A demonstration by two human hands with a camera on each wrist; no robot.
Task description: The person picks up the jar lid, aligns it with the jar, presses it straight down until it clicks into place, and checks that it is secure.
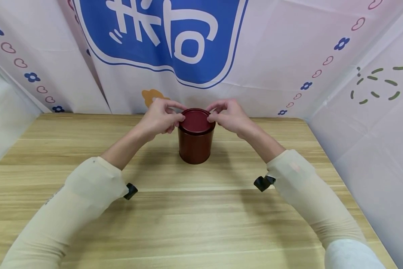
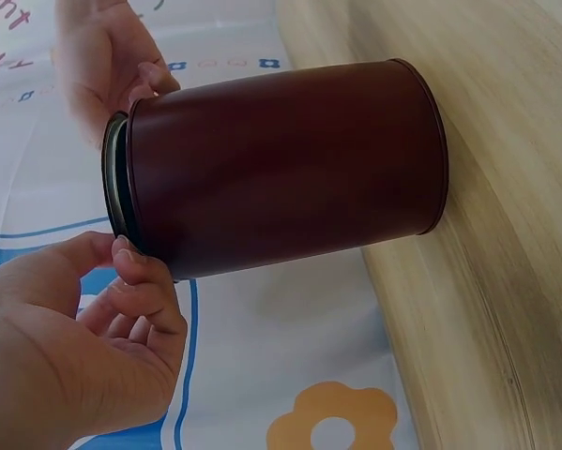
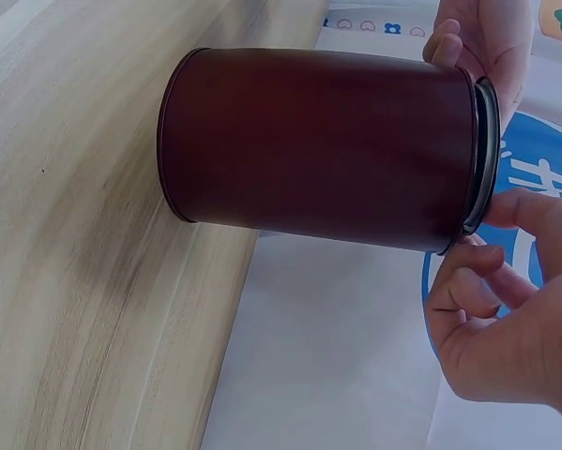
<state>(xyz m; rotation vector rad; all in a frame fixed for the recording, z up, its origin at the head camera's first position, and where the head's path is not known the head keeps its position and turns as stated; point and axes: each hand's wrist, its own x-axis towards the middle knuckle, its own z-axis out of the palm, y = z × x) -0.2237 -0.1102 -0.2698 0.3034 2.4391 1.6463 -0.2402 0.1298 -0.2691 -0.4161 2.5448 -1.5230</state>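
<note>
A dark red round tin (image 1: 195, 147) stands upright on the wooden table near its back edge. Its round lid (image 1: 197, 121) sits at the top, and in both wrist views a narrow gap shows between the lid's rim (image 2: 118, 178) and the tin's body (image 3: 318, 145). My left hand (image 1: 159, 117) pinches the lid's rim on the left side with thumb and fingers. On the opposite side my right hand (image 1: 231, 116) pinches the rim in the same manner, its curled lower fingers beside the tin's upper wall.
Behind the tin hangs a white cloth (image 1: 255, 71) with a blue printed sign and small flowers. More white cloth (image 1: 373, 123) borders the right side. The wooden tabletop (image 1: 194, 216) stretches from the tin toward me, under both forearms.
</note>
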